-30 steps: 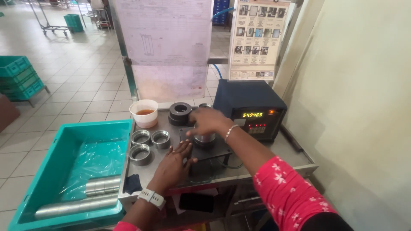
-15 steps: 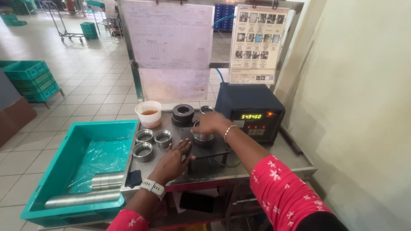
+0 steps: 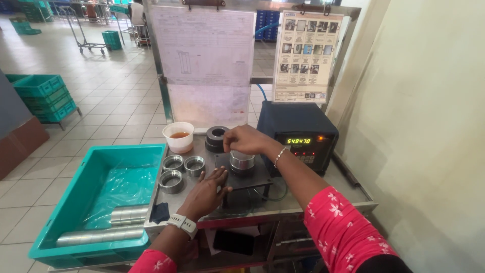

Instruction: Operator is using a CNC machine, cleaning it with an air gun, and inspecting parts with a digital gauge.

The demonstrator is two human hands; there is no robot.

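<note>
Step in hand: a metal ring (image 3: 242, 162) was being seated on the dark gauge plate (image 3: 252, 178) near the middle of the desk (image 3: 308, 199); judging by the lit readout, this looked like a measuring check.
Right hand: the right hand (image 3: 246, 139) hovered over the ring's top, fingers curled down and pinching its upper rim; wrist carried a thin bracelet.
Left hand: the left hand (image 3: 206, 191) lay flat on the desk just left of the plate, fingers spread and fingertips touching the plate's edge; a white watch (image 3: 182, 223) sat on the wrist.
Ring, looks: a short, bright steel cylinder, upright, shiny-walled, with the top hidden by the fingers.
Ring, place: on the plate, just in front of the dark blue meter box (image 3: 299, 137) at the desk's back right.
Next move, judged: it would call for a steady, level hold so the ring sat square on the plate.
Nearby: three similar steel rings (image 3: 173, 163) stood towards the desk's left edge, a black ring (image 3: 217, 138) and a white cup of brown liquid (image 3: 178, 137) sat at the back.
Beside the desk: a teal crate (image 3: 60, 202) held long steel tubes (image 3: 101, 235) on plastic sheeting.
</note>
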